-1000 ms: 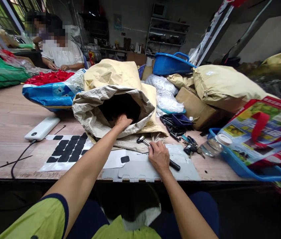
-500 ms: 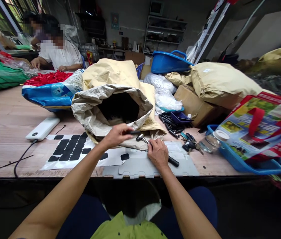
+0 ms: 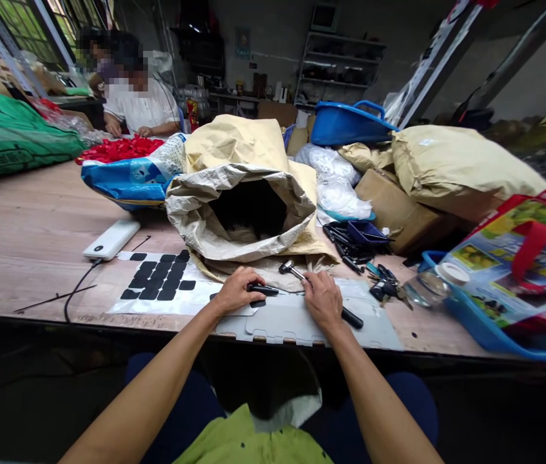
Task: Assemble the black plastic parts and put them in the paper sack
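Observation:
My left hand (image 3: 238, 291) pinches a small black tube-like piece (image 3: 263, 290) just above the grey sheet (image 3: 292, 319). To its right, my right hand (image 3: 321, 298) is closed round a small hammer with a metal head (image 3: 286, 266) and a black handle end (image 3: 352, 318). The hammer's head points up and left, toward the large paper sack (image 3: 241, 145), whose open mouth faces me and is dark inside. Left of my left hand, black rounded pads (image 3: 157, 277) lie in rows on a white sheet (image 3: 120, 304).
A white power bank (image 3: 111, 239) with a cable is on the left. Black parts and a purple tray (image 3: 367, 232) lie behind keys (image 3: 385, 282). A jar (image 3: 430, 287) stands by a blue basin (image 3: 509, 335) at right. Another person (image 3: 141, 103) sits across the table.
My left hand has come down from the sack's mouth to the grey sheet, with the black piece in it. My right hand still holds the hammer. The view has turned left.

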The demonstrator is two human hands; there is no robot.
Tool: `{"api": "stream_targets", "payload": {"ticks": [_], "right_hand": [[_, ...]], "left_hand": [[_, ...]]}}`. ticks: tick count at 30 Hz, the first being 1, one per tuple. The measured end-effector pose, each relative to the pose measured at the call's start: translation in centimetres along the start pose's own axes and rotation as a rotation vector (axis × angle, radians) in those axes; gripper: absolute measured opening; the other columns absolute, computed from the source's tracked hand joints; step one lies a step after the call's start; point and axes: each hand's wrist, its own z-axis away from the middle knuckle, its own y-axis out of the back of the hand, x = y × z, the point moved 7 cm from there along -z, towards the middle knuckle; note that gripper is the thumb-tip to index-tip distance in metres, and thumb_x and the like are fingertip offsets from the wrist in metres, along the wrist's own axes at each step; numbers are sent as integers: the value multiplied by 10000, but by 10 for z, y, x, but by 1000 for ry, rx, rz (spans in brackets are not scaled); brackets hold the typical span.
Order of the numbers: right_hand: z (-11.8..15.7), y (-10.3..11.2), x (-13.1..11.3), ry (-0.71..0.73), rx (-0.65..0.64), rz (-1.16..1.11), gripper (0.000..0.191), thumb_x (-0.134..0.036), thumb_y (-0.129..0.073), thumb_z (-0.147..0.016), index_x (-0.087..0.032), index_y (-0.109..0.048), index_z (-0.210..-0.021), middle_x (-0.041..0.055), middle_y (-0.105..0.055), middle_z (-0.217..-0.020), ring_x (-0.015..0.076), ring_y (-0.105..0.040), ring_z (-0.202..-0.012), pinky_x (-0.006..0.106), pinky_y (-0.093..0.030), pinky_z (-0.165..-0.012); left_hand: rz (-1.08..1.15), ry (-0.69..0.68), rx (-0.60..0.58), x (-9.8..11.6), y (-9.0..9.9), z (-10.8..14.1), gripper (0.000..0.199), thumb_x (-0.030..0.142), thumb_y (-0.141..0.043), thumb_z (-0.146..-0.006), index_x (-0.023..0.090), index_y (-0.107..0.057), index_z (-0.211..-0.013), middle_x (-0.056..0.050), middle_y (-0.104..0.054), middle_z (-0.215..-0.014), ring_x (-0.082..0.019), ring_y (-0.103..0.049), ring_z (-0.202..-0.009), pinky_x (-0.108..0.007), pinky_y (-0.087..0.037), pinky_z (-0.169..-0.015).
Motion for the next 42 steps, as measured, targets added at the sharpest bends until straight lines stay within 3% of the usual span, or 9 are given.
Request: {"api": "stream_targets", "payload": {"ticks": [5,11,16,20,25,28,32,37,42], "right_hand": [[6,26,-5,-53,63,-266,260,-300,-492,-992,-230,-696,-1137,63,-644,-1038,210,-586,-994,315,-436,-852],[39,40,-41,83,39,-559,297,-335,-450,-1017,-208,-703,-1108,66,-672,-966,190,-632,-934,313,-491,-886],[53,32,-57,102,-40,-560,312,-308,-441,-1021,-222,-712,-1148,68,-690,-1000,190,-643,-955,305,-505,-888],[55,35,-67,123,-45,-532,358,-317,-434,-1034,-257,-674,-1292,67,-685,-1051,189,-650,-986,298,-506,-909],[60,34,-75,150,-39,-413,394,-312,-408,-1045,-284,-656,-1349,49,-647,-924,171,-646,-875,259,-503,-800],[61,30,-73,143,-80,-357,385,-307,-415,-1039,-304,-674,-1324,39,-633,-895,165,-633,-822,248,-490,-738],[61,38,-66,110,-25,-382,393,-316,-416,-1042,-304,-652,-1355,49,-647,-957,170,-640,-904,255,-492,-807],[64,36,-60,100,-62,-354,382,-312,-429,-1029,-314,-678,-1318,38,-646,-914,166,-639,-842,252,-493,-757],[48,44,-45,58,41,-357,371,-343,-449,-1022,-300,-675,-1313,49,-672,-1005,180,-642,-928,276,-488,-819]], "left_hand": [[30,-10,10,-2,-1,0,226,373,-821,-786,252,-779,-972,-32,-637,-949,-223,-539,-994,-321,-442,-889],[38,-35,-17,-1,-1,1,250,391,-810,-800,259,-789,-1011,-33,-646,-941,-226,-544,-1011,-330,-434,-909],[95,-9,62,-5,2,1,400,341,-878,-714,227,-731,-1068,-24,-679,-949,-220,-558,-966,-313,-446,-842],[93,11,56,-6,1,0,383,315,-895,-685,215,-715,-1008,-14,-683,-919,-220,-556,-942,-302,-439,-812],[118,31,46,-4,2,1,381,296,-876,-697,217,-702,-1027,-6,-675,-896,-208,-548,-905,-295,-437,-794],[125,35,56,-3,2,2,369,303,-864,-710,224,-705,-1034,-5,-672,-887,-206,-546,-899,-296,-439,-796],[103,-4,34,-2,0,0,275,299,-869,-712,223,-749,-948,-18,-694,-920,-224,-552,-966,-313,-436,-847],[79,-16,26,-1,0,-1,208,288,-861,-721,228,-766,-895,-19,-695,-917,-230,-551,-993,-323,-431,-884],[72,7,16,4,2,1,199,260,-840,-727,230,-773,-911,-21,-685,-912,-227,-551,-983,-312,-438,-854]]}}
